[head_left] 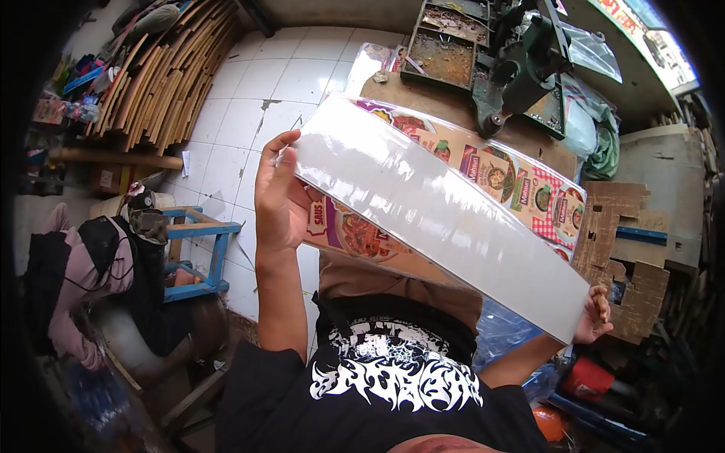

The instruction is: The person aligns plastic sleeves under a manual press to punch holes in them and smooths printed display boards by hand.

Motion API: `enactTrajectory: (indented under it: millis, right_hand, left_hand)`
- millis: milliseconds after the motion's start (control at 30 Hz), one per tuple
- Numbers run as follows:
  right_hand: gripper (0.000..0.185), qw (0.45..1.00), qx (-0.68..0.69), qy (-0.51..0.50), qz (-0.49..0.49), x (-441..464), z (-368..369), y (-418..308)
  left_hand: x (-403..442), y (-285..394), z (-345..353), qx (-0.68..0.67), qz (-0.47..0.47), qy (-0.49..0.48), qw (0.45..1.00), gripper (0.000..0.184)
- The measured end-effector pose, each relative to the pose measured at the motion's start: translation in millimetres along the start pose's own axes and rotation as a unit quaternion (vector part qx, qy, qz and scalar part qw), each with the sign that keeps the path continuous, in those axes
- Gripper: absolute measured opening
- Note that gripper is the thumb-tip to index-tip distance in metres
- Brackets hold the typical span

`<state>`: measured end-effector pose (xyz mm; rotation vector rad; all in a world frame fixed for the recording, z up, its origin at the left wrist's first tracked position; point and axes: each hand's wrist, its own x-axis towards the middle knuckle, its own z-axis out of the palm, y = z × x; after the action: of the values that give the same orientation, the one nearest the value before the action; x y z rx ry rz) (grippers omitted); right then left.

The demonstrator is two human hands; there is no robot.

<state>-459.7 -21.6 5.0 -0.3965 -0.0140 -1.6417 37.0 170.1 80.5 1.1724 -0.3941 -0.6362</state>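
i hold a long white strip in both hands, slanted above the table, its left end up toward the table's far left corner and its right end down past the near right corner. my left hand is closed on the left end, the thumb and fingers at its short edge. my right hand is curled at the other end, holding it by the lower corner. the strip's face is glossy and catches bright light near my left hand. under it a printed sheet with pictures of food lies on the near side of the table, partly hidden by the strip. a dark green press stands toward the far right corner, with a metal tray beside it at the far edge. beyond the left edge are white floor tiles, a stack of wooden slats and a blue frame. brown cardboard is past the right edge.
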Motion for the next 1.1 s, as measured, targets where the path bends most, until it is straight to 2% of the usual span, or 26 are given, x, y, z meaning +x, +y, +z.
enactTrajectory:
  millis: [67,133,167,200,267,400,433,567,633,733,800,900,933,1000,1100]
  right_hand:
    - [0.03,1.0,-0.021,-0.014,0.019,-4.1,-1.4,-8.9]
    - [0.031,0.994,-0.046,-0.062,0.074,-5.2,1.0,-19.3]
    - [0.031,0.994,-0.05,-0.061,0.071,-3.4,4.7,-25.9]
    - [0.033,0.979,-0.146,-0.08,0.122,-0.8,10.1,-35.0]
    - [0.043,0.915,-0.321,-0.132,0.204,7.0,27.2,-46.2]
    - [0.061,0.694,-0.624,-0.226,0.279,23.6,77.7,-35.0]
    - [0.056,0.652,-0.657,-0.233,0.299,23.5,93.8,-22.2]
    - [0.047,0.541,-0.706,-0.284,0.356,12.5,117.8,26.2]
    - [0.058,0.57,-0.661,-0.254,0.417,3.5,115.3,43.5]
    - [0.06,0.562,-0.656,-0.249,0.439,-6.7,106.2,57.7]
    - [0.06,0.671,-0.595,-0.169,0.408,-18.7,106.1,71.4]
    - [0.061,0.659,-0.62,-0.131,0.405,-17.3,105.7,78.4]
    - [0.061,0.659,-0.622,-0.129,0.404,-15.7,103.7,80.4]
    - [0.061,0.614,-0.683,-0.174,0.355,-12.0,96.6,84.6]
    - [0.058,0.593,-0.713,-0.172,0.331,-6.0,89.8,93.5]
  left_hand:
    - [-1.4,-12.0,-3.7,-0.05,-0.025,0.03,0.998,0.036]
    - [-1.7,-15.4,-4.5,-0.081,-0.036,0.04,0.995,0.035]
    - [-2.5,-15.2,-4.0,-0.087,-0.033,0.047,0.995,0.035]
    - [-3.4,-15.0,-3.2,-0.093,-0.031,0.052,0.994,0.036]
    - [-5.4,-12.8,-1.4,-0.092,-0.037,0.041,0.994,0.036]
    - [-13.7,-13.8,20.6,-0.102,-0.064,-0.006,0.993,0.036]
    - [-16.1,-15.8,28.8,-0.105,-0.08,-0.024,0.991,0.036]
    - [-21.0,-45.6,59.4,-0.135,-0.171,-0.111,0.97,0.033]
    - [-20.0,-55.3,77.5,-0.15,-0.206,-0.144,0.956,0.033]
    - [-11.9,-62.9,105.2,-0.16,-0.257,-0.192,0.933,0.032]
    - [-0.5,-69.2,115.8,-0.143,-0.282,-0.228,0.921,0.036]
    - [20.2,-76.8,129.6,-0.105,-0.291,-0.247,0.918,0.043]
    - [25.3,-79.2,132.7,-0.088,-0.276,-0.259,0.921,0.051]
    - [34.7,-82.4,139.5,-0.084,-0.285,-0.262,0.919,0.053]
    - [47.1,-94.5,142.3,-0.069,-0.294,-0.267,0.915,0.049]
